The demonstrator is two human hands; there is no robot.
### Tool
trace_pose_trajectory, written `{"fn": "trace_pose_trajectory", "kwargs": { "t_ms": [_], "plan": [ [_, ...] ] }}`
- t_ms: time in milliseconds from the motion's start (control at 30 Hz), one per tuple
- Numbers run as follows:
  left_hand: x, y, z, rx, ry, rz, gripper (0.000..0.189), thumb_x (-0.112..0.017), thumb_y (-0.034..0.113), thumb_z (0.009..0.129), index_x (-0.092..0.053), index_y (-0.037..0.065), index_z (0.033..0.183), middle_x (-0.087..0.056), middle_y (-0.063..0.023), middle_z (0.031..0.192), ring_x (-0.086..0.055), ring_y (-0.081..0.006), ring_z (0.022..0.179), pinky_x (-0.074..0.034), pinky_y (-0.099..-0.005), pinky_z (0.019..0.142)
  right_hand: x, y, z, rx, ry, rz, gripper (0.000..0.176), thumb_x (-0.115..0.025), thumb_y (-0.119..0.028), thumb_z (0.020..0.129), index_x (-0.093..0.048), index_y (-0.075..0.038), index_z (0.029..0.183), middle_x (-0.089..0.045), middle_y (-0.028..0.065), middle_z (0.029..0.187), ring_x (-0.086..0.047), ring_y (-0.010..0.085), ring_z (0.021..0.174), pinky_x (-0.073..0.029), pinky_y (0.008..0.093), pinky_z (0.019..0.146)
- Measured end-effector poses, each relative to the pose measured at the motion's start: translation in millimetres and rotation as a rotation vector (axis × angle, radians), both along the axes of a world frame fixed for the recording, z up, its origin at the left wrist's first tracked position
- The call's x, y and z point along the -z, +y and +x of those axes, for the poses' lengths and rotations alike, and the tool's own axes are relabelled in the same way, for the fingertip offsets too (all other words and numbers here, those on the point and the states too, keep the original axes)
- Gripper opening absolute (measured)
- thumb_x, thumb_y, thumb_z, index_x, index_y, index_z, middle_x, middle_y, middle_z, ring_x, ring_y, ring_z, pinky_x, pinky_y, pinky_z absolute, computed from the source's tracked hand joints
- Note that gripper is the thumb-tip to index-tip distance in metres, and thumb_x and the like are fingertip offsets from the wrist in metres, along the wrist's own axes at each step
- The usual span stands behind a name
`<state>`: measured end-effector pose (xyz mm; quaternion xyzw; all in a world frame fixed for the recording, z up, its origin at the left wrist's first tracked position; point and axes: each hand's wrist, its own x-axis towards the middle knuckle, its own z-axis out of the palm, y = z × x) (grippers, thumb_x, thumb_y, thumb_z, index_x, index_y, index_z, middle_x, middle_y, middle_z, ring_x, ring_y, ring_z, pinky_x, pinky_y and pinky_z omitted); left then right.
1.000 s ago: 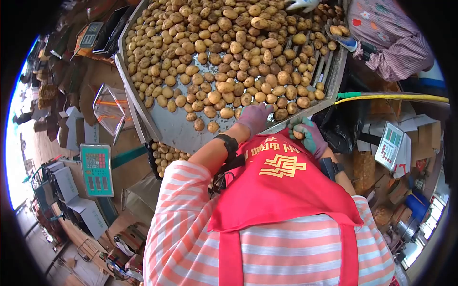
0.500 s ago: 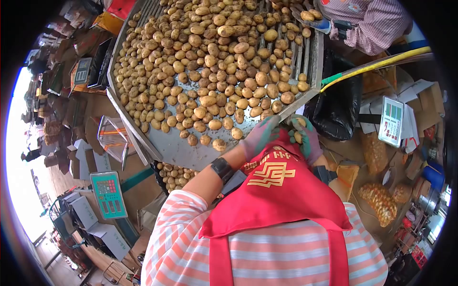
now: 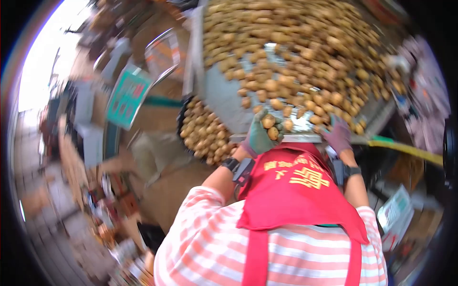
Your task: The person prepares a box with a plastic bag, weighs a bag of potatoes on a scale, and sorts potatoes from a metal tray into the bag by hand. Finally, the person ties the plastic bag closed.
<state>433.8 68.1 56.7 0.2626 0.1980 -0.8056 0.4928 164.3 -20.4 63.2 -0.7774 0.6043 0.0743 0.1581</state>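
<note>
- The gloved left hand [image 3: 256,139] cups some round brown potatoes [image 3: 268,122] at the near edge of the metal sorting table [image 3: 224,102].
- The right hand [image 3: 339,135] rests on the same edge; its grip is too blurred to tell.
- A full potato crate [image 3: 181,117] stands below the left corner.

One head-worn fisheye camera looks steeply down over the apron [image 3: 296,190], close to the left hand [image 3: 259,137] and right hand [image 3: 339,136], facing the table [image 3: 223,105] of potatoes [image 3: 286,57].

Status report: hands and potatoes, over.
Left hand cupping potatoes at table edge. Right hand on the edge, grip blurred. Crate of more below left hand.
</note>
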Motion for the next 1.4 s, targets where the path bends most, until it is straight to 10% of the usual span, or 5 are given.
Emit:
{"fn": "trace_pose_trajectory", "kwargs": {
  "t_ms": [433, 467, 533, 1000, 1400],
  "plan": [
    [61.8, 280.4, 304.2, -0.912, -1.152, 0.041, 0.02, -0.047, 0.032, 0.092, -0.057, 0.015, 0.089, -0.056, -0.0033, 0.083, -0.054, -0.0158, 0.082, -0.049, -0.0309, 0.075, 24.6, -16.5, -14.1, 0.006, -0.101, 0.012, 0.053, -0.07, -0.033, 0.075, -0.056, 0.003, 0.111, -0.058, 0.026, 0.106, -0.055, 0.0403, 0.101, -0.045, 0.043, 0.087],
    [31.7, 270.0, 327.5, -0.712, -0.807, -0.778, 0.022, -0.045, 0.031, 0.094, -0.058, 0.013, 0.094, -0.057, -0.0042, 0.088, -0.056, -0.0169, 0.086, -0.05, -0.0316, 0.08, 40.7, -12.7, -22.0, 0.0, -0.061, -0.098, 0.058, -0.069, -0.036, 0.075, -0.053, 0.001, 0.117, -0.055, 0.0245, 0.114, -0.052, 0.0388, 0.107, -0.043, 0.0427, 0.092],
    [-4.1, 227.2, 322.9, -1.099, -0.788, 0.453, 0.025, -0.043, 0.031, 0.095, -0.058, 0.011, 0.089, -0.059, -0.0053, 0.089, -0.058, -0.0169, 0.091, -0.049, -0.0318, 0.082, 31.6, -0.3, -11.9, 0.063, -0.01, -0.127, 0.062, -0.07, -0.036, 0.074, -0.051, 0.0, 0.121, -0.052, 0.0223, 0.119, -0.049, 0.0373, 0.111, -0.04, 0.0424, 0.096],
    [47.3, -41.6, 15.9, 0.977, -2.456, -1.002, 0.068, -0.057, 0.05, 0.079, -0.037, 0.022, 0.138, -0.029, -0.0128, 0.144, -0.019, -0.0401, 0.135, -0.009, -0.057, 0.11, 26.4, 12.7, -13.6, 0.109, -0.129, -0.182, 0.052, -0.072, -0.028, 0.072, -0.055, -0.005, 0.115, -0.054, 0.015, 0.116, -0.047, 0.0347, 0.11, -0.04, 0.0413, 0.095],
    [27.3, -33.2, 57.7, 0.473, -2.494, -0.414, 0.047, -0.067, 0.025, 0.077, -0.053, 0.011, 0.119, -0.04, -0.0187, 0.133, -0.041, -0.0388, 0.119, -0.035, -0.0475, 0.099, 11.7, -17.7, -15.6, 0.104, -0.321, 0.11, 0.049, -0.072, -0.032, 0.073, -0.058, -0.006, 0.112, -0.056, 0.0158, 0.112, -0.054, 0.0352, 0.101, -0.043, 0.0398, 0.091]
  ]
}}
